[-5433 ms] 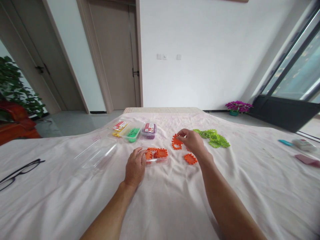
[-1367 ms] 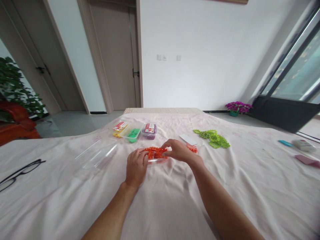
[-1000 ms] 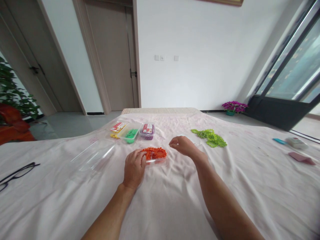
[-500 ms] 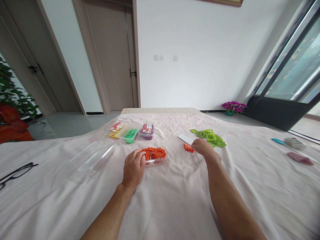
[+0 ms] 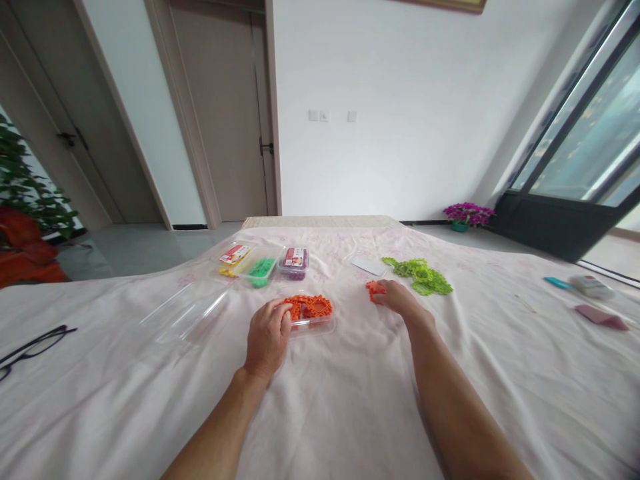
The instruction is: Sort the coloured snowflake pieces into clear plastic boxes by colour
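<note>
My left hand (image 5: 267,335) rests on the bedsheet with its fingers curled round the near left corner of a small clear plastic box (image 5: 313,323) that is heaped with orange toothed plastic pieces (image 5: 311,307). My right hand (image 5: 400,300) lies further right on the sheet, its fingertips pinched on one loose orange piece (image 5: 373,289). A white card (image 5: 369,265) lies just beyond that hand. A pile of lime-green pieces (image 5: 420,276) sits to the right of the card.
Three small boxes with yellow (image 5: 231,256), green (image 5: 260,266) and purple (image 5: 294,260) pieces stand behind the orange box. A clear lid (image 5: 187,313) lies left of it, black glasses (image 5: 30,347) at far left. Small items (image 5: 590,287) lie at far right.
My right hand left the orange box, reached right to the loose orange piece by the white card and closed on it. My left hand has stayed on the box.
</note>
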### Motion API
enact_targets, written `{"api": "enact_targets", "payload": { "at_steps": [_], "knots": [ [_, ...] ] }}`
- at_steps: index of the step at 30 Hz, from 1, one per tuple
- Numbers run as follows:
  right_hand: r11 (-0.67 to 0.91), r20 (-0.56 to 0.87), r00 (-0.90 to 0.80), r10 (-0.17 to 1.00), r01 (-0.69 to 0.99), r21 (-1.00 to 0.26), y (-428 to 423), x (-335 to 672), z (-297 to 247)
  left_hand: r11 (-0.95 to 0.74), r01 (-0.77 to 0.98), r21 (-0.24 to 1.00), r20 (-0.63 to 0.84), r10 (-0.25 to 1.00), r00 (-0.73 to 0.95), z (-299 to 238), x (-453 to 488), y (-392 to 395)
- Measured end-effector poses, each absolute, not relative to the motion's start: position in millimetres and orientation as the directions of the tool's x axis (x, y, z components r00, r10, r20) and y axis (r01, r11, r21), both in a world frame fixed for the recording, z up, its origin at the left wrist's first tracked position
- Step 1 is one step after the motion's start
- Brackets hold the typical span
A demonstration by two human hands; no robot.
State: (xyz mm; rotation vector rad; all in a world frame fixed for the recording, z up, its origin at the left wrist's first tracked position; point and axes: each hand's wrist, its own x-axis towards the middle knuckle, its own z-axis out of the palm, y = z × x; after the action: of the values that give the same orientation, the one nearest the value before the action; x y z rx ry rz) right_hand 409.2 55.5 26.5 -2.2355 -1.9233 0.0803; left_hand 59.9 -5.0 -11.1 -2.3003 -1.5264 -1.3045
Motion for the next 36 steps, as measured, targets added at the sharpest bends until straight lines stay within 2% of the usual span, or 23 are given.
{"api": "enact_targets", "payload": {
  "at_steps": [5, 10, 13, 15, 18, 21, 27, 31, 36],
  "knots": [
    [-0.123, 0.085, 0.138, 0.987, 0.979, -0.165, 58, 406, 18, -0.503, 0.779, 0.376, 0.683, 0.718, 0.134, -11, 60, -5],
    [-0.174, 0.143, 0.208, 0.968, 0.960, -0.219, 58, 403, 16, -0.507, 0.772, 0.384, 0.683, 0.719, 0.132, -11, 60, -5],
    [-0.194, 0.214, 0.266, 0.940, 0.932, -0.307, 57, 393, 23, -0.509, 0.769, 0.388, 0.679, 0.722, 0.136, -12, 59, -4],
    [-0.121, 0.240, 0.238, 0.941, 0.901, -0.416, 55, 383, 31, -0.508, 0.768, 0.390, 0.674, 0.726, 0.138, -13, 59, -3],
    [0.063, 0.237, 0.099, 0.966, 0.805, -0.591, 52, 361, 44, -0.511, 0.763, 0.395, 0.672, 0.727, 0.139, -14, 59, -3],
    [0.187, 0.243, -0.028, 0.970, 0.729, -0.659, 48, 333, 56, -0.509, 0.758, 0.407, 0.671, 0.730, 0.129, -14, 59, -4],
    [0.373, 0.295, -0.232, 0.927, 0.663, -0.649, 31, 281, 70, -0.488, 0.764, 0.423, 0.647, 0.753, 0.123, -11, 60, -6],
    [0.484, 0.367, -0.318, 0.874, 0.647, -0.590, 27, 263, 65, -0.486, 0.764, 0.424, 0.639, 0.758, 0.127, -9, 60, -6],
    [0.416, 0.388, -0.241, 0.890, 0.777, -0.472, 34, 261, 50, -0.493, 0.754, 0.434, 0.645, 0.755, 0.122, -10, 60, -5]
  ]
}}
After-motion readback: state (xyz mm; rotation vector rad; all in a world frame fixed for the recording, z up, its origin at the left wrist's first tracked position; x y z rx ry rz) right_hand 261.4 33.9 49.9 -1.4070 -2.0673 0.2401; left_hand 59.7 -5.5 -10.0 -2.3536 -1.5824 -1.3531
